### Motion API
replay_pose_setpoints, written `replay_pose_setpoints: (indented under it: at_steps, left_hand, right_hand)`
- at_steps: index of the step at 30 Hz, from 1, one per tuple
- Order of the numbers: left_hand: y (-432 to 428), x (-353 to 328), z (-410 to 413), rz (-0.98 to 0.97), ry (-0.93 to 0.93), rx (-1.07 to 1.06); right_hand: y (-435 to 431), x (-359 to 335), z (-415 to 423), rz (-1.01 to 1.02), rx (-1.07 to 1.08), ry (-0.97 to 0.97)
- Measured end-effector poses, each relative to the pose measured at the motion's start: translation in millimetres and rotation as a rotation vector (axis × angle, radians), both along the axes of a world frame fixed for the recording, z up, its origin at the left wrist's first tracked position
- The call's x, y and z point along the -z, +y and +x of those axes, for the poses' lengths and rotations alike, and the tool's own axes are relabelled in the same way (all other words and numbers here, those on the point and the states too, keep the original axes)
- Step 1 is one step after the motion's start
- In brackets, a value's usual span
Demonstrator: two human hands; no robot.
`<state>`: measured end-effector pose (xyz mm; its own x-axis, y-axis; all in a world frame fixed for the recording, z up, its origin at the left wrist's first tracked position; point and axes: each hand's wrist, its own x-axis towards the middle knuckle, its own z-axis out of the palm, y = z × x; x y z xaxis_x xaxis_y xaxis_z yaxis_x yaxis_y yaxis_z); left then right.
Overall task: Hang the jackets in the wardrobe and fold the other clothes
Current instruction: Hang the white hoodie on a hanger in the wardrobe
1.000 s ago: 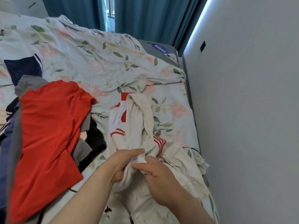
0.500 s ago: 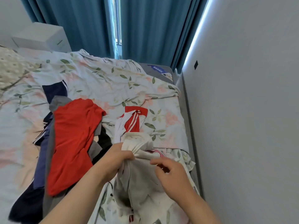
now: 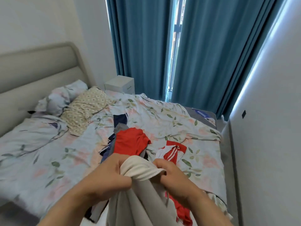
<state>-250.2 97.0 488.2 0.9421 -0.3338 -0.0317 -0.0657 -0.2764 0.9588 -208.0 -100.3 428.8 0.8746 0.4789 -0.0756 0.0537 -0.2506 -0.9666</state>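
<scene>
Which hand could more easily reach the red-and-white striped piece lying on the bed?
Probably the right. The right hand grips the cream garment just in front of the striped piece; the left hand grips it nearer the red shirt.

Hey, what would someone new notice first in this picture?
The left hand and right hand grip a cream garment, held up at bottom centre. Behind them a bright red shirt lies over darker clothes on the floral bed, and tall teal curtains fill the back.
</scene>
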Motion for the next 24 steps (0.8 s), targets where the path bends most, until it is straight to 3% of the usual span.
replay_pose_setpoints:
  at_steps: [3, 8, 11, 18, 24]
  left_hand:
    - [35, -6, -27, 0.021, -0.101, -0.396]
    - [94, -4, -79, -0.088, -0.129, -0.740]
    - [120, -7, -112, -0.208, -0.059, -0.788]
    - [173, -19, -173, -0.036, -0.137, -0.782]
    - [228, -20, -197, -0.070, -0.157, -0.909]
  right_hand:
    - [34, -25, -9, 0.094, 0.023, -0.042]
    - [96, -66, -31, 0.126, -0.217, -0.081]
    - [137, -80, -43, 0.095, -0.266, -0.169]
    - [229, -96, -75, 0.075, -0.285, -0.269]
    - [287, -106, -94, 0.061, -0.316, -0.338]
